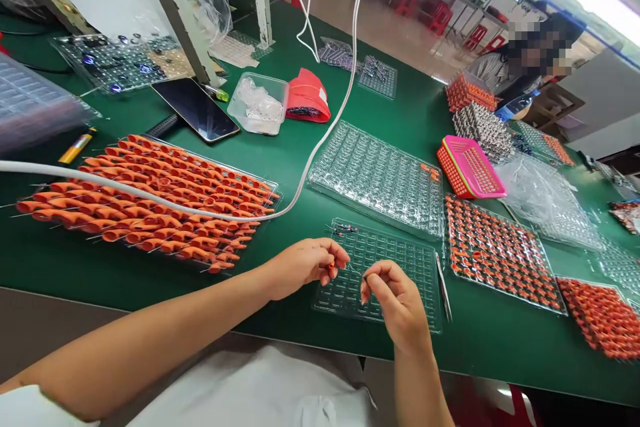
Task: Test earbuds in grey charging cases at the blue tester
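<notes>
My left hand [306, 265] pinches a small orange part [331, 267] with a thin wire lead that runs across to my right hand [395, 297]. The right hand's fingertips pinch the wire's other end. Both hands hover over a clear compartment tray [424, 267] at the table's near edge, which holds a few small dark parts [345, 229] at its far left corner. A large tray of orange leaded parts [150, 197] lies to the left. Metal tweezers [443, 287] rest on the clear tray's right side.
A white cable [320, 140] crosses the green table [280, 153]. Behind lie an empty clear tray [380, 177], a pink basket [470, 168], a phone [196, 109], a plastic box [258, 103] and a red pouch [307, 96]. Trays of orange pieces [495, 250] fill the right. Another person [515, 63] sits far right.
</notes>
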Action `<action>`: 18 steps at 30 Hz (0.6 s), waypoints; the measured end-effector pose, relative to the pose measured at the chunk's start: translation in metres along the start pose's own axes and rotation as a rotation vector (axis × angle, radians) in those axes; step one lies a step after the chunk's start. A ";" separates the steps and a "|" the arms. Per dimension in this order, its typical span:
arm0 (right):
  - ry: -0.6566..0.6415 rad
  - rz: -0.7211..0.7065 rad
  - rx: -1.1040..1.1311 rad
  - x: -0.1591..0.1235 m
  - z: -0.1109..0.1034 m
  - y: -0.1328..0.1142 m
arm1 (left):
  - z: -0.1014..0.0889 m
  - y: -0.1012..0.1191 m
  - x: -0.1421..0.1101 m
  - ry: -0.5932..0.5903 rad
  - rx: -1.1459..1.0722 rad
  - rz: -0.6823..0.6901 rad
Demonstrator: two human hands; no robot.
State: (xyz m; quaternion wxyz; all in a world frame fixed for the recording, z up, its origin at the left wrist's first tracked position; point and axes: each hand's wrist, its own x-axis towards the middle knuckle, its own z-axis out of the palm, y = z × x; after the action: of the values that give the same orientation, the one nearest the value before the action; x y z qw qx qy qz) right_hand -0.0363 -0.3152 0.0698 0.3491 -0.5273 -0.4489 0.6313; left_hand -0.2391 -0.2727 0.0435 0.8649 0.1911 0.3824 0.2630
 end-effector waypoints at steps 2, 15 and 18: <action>0.016 -0.008 0.060 -0.008 0.000 0.009 | 0.005 0.002 0.000 -0.026 0.012 -0.070; 0.025 -0.377 -0.556 -0.017 -0.006 0.003 | 0.021 0.009 0.009 -0.171 0.445 -0.136; 0.069 -0.474 -0.600 -0.012 -0.003 0.007 | 0.019 0.004 0.009 -0.125 0.380 -0.134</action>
State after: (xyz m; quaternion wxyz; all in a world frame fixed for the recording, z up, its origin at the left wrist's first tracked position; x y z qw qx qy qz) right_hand -0.0305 -0.3280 0.0670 0.3303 -0.5086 -0.7111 0.3557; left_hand -0.2205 -0.2663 0.0527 0.8509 0.3408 0.3827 0.1160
